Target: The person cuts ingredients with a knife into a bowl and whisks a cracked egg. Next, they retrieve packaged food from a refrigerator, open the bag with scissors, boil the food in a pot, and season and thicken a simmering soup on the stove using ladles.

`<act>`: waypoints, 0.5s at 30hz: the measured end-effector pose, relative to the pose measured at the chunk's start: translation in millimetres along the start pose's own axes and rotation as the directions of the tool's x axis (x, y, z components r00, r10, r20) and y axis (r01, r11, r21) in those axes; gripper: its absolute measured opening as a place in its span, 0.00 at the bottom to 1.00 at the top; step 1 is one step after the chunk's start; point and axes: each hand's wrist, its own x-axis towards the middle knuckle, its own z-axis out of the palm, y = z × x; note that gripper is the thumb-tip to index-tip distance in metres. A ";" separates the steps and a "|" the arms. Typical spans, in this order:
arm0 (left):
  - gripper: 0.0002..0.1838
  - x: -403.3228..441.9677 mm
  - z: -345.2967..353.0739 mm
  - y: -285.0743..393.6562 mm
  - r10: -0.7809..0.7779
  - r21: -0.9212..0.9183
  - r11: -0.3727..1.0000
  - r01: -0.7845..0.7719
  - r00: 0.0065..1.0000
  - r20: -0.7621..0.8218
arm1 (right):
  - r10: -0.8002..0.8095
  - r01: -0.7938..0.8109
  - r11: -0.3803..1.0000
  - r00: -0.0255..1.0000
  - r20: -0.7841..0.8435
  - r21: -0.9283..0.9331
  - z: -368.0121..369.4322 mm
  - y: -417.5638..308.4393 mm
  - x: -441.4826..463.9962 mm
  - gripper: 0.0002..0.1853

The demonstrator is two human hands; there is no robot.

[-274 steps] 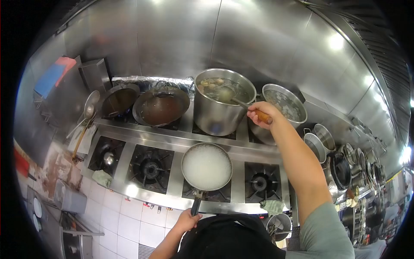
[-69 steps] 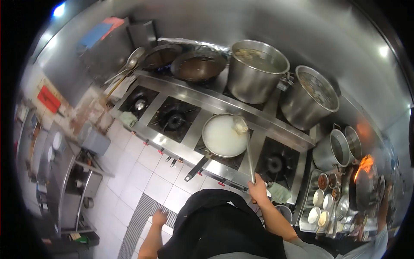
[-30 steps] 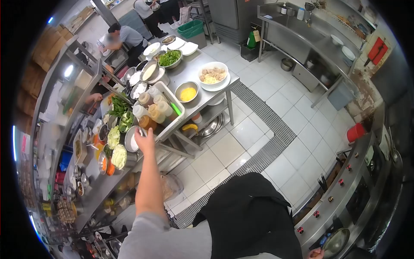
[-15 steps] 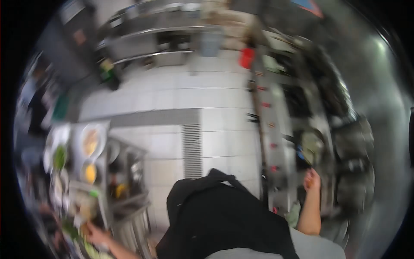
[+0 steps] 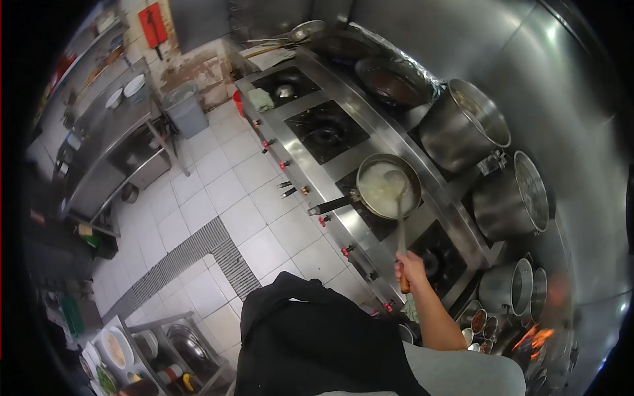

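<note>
My right hand (image 5: 411, 270) is closed around the wooden-ended handle of a long metal ladle (image 5: 400, 221). The ladle's bowl rests in a pale, milky liquid (image 5: 375, 188) inside a deep frying pan (image 5: 416, 173). That pan sits on a stove burner, its black handle (image 5: 330, 205) pointing out over the stove's front edge. Just beyond my hand is an unused-looking burner (image 5: 432, 257) with a black grate. I do not see my left hand in this view.
The steel stove (image 5: 456, 204) runs diagonally, with red knobs (image 5: 323, 220) along its front. Large steel pots (image 5: 462, 129) line its back. Flames (image 5: 533, 340) burn at the lower right, near small seasoning containers (image 5: 479, 321). A side table holds an oval white dish (image 5: 117, 348).
My view has swung right toward the stove. My left hand, earlier at the food containers on the left, has gone out of view. The ladle in my right hand now shows clearly in the pan.
</note>
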 end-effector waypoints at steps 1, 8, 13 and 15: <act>0.25 -6.2 41.7 -59.5 -0.083 -0.289 0.950 0.119 0.988 0.134 | 0.147 -0.195 0.934 0.973 0.176 0.299 0.3 -6.6 -2.8 0.15; 0.34 -144.0 241.5 110.7 -0.043 -0.402 0.757 0.516 0.652 0.757 | 0.139 -0.483 0.619 0.843 0.519 0.619 2.0 -21.8 -2.3 0.19; 0.44 -237.5 339.9 275.8 0.264 -0.377 0.557 0.740 0.273 0.925 | 0.163 -0.312 0.790 0.937 0.311 0.528 11.2 -41.0 -10.5 0.14; 0.46 -272.0 365.2 338.2 0.382 -0.365 0.539 0.759 0.166 0.909 | 0.066 -0.133 0.917 0.980 0.187 0.375 12.2 -33.6 -11.1 0.12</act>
